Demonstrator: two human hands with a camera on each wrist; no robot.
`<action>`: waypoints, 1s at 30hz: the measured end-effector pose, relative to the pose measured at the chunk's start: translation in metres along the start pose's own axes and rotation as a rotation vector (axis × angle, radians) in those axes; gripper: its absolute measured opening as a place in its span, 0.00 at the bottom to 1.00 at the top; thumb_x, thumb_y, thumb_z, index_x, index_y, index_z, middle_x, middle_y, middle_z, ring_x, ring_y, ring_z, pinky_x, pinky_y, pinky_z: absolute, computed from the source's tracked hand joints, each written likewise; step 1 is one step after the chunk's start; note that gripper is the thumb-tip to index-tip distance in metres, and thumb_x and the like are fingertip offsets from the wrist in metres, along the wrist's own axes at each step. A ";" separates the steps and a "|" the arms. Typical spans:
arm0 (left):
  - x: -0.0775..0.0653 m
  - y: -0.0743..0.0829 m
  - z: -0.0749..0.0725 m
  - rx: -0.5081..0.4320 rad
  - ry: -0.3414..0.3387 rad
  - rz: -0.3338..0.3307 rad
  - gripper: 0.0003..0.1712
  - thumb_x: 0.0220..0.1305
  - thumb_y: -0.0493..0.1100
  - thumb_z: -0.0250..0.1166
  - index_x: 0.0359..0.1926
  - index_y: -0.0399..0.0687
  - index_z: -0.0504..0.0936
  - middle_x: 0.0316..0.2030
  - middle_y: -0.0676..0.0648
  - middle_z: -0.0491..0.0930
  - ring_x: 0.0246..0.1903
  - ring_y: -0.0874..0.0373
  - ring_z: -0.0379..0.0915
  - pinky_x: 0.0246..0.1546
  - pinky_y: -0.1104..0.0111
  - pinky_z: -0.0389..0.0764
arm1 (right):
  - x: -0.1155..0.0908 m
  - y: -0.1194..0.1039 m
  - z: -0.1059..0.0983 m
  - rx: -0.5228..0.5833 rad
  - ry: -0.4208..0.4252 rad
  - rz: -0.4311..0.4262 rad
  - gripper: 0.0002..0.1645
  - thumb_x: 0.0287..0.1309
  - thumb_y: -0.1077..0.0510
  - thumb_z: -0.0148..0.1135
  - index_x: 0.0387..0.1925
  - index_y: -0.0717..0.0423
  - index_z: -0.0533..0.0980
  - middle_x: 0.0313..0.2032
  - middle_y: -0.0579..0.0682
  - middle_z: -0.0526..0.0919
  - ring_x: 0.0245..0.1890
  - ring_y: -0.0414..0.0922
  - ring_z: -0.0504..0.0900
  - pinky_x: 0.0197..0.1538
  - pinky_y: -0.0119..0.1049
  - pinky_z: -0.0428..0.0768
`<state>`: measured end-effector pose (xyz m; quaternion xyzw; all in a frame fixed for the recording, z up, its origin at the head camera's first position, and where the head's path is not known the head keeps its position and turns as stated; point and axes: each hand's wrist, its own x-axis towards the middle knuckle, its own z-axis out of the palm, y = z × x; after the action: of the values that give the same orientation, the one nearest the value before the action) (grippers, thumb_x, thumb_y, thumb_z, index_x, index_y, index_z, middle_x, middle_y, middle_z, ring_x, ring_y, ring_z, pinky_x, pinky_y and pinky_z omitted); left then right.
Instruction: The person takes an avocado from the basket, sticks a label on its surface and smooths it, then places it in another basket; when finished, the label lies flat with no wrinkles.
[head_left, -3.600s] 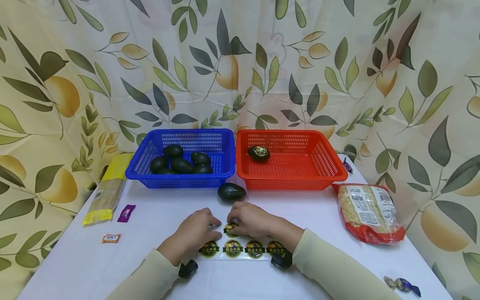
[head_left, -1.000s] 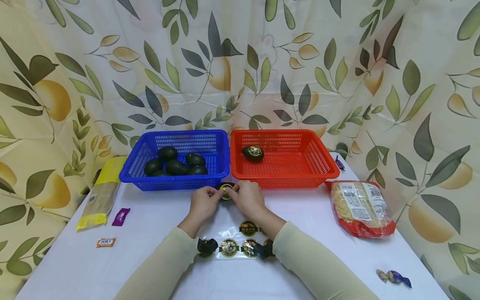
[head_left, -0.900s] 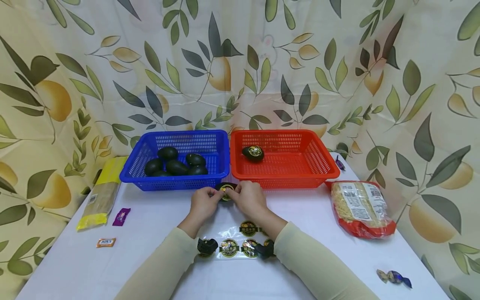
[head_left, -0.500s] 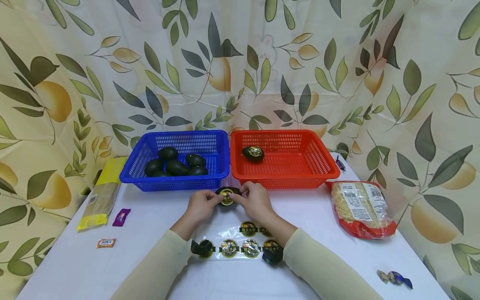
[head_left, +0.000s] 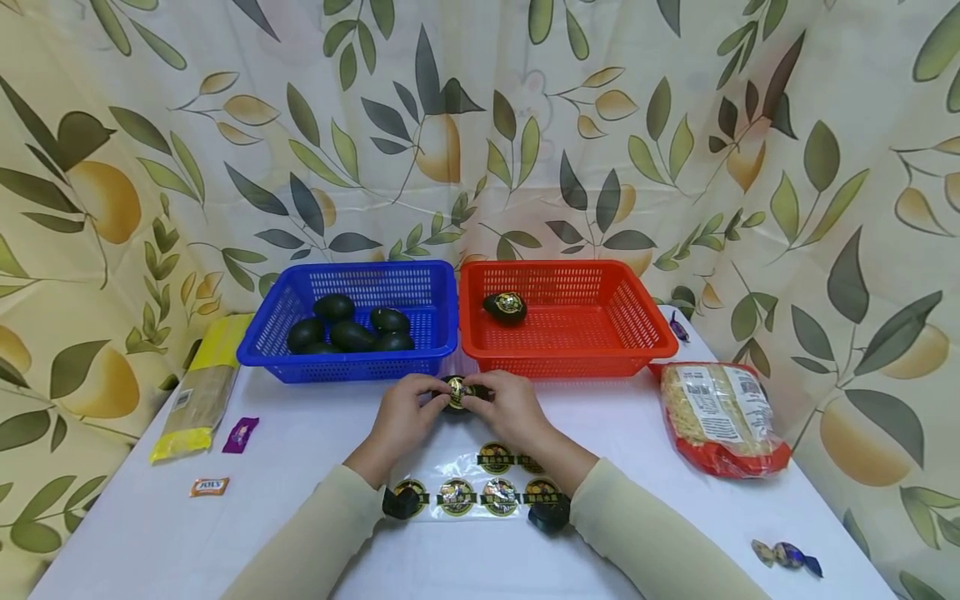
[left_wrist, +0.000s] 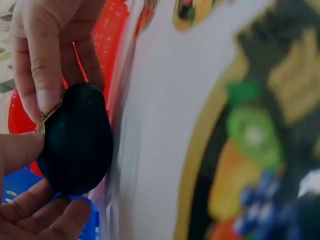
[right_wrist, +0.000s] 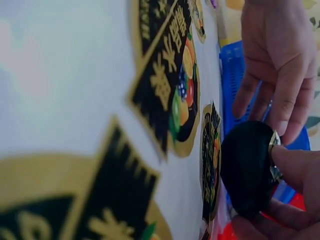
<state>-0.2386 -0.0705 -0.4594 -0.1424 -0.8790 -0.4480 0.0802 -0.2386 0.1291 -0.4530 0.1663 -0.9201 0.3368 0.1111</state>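
Observation:
A dark avocado (head_left: 454, 398) with a round gold-and-black sticker (head_left: 457, 388) on its upper face is held between both hands, just in front of the baskets. My left hand (head_left: 403, 418) grips its left end, fingers curled around the side. My right hand (head_left: 512, 410) holds the right end in the same way. In the left wrist view, the left thumb lies at the edge of the sticker (left_wrist: 41, 125) and the other fingers are beside the avocado (left_wrist: 77, 142). Nearer the body lies a clear sheet (head_left: 435, 463) bearing several fruit stickers (head_left: 457, 497), partly hidden by the wrists.
Behind stand a blue basket (head_left: 352, 364) with several avocados and a red basket (head_left: 577, 367) with one stickered avocado (head_left: 506, 307). Left lie a yellow-ended packet (head_left: 197, 400) and two candies (head_left: 240, 435); right are a noodle bag (head_left: 722, 421) and a twist-wrapped candy (head_left: 787, 556).
The hands went from the sticker sheet forward to the avocado, which now bears a sticker. In the last half second the fingers closed further around its ends.

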 end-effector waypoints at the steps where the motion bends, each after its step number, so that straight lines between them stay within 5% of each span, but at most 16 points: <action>1: 0.001 0.000 -0.001 0.030 -0.002 0.018 0.07 0.66 0.40 0.73 0.44 0.51 0.91 0.49 0.45 0.85 0.54 0.48 0.80 0.56 0.53 0.84 | 0.001 0.000 0.000 -0.011 -0.010 0.002 0.17 0.61 0.50 0.75 0.51 0.46 0.87 0.51 0.50 0.89 0.55 0.50 0.86 0.60 0.49 0.82; 8: 0.004 -0.002 -0.001 0.121 -0.057 0.037 0.19 0.68 0.45 0.72 0.58 0.56 0.88 0.46 0.44 0.79 0.40 0.54 0.75 0.38 0.67 0.79 | 0.007 0.001 -0.002 0.020 -0.051 0.031 0.23 0.59 0.49 0.77 0.55 0.47 0.86 0.54 0.51 0.89 0.58 0.51 0.85 0.61 0.49 0.82; 19: 0.006 -0.004 -0.006 0.224 -0.149 0.128 0.24 0.69 0.50 0.70 0.65 0.60 0.83 0.44 0.48 0.73 0.39 0.57 0.71 0.40 0.66 0.77 | 0.015 0.009 -0.013 0.105 -0.137 0.088 0.17 0.58 0.51 0.77 0.51 0.41 0.88 0.51 0.46 0.90 0.54 0.44 0.86 0.54 0.44 0.84; 25: 0.008 -0.005 -0.008 0.242 -0.183 0.083 0.25 0.67 0.53 0.72 0.64 0.64 0.83 0.43 0.51 0.73 0.40 0.59 0.70 0.41 0.67 0.76 | 0.014 0.013 -0.012 0.103 -0.165 0.111 0.21 0.56 0.47 0.78 0.53 0.40 0.87 0.51 0.49 0.90 0.54 0.45 0.86 0.54 0.44 0.84; 30: 0.012 -0.006 -0.009 0.218 -0.174 0.085 0.24 0.67 0.53 0.72 0.63 0.60 0.84 0.44 0.49 0.75 0.41 0.57 0.71 0.41 0.65 0.78 | 0.013 0.017 -0.009 0.067 -0.155 0.037 0.29 0.55 0.47 0.79 0.58 0.45 0.84 0.55 0.52 0.87 0.57 0.50 0.86 0.60 0.48 0.83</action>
<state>-0.2513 -0.0787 -0.4556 -0.2082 -0.9192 -0.3322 0.0377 -0.2566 0.1438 -0.4519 0.1786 -0.9171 0.3554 0.0277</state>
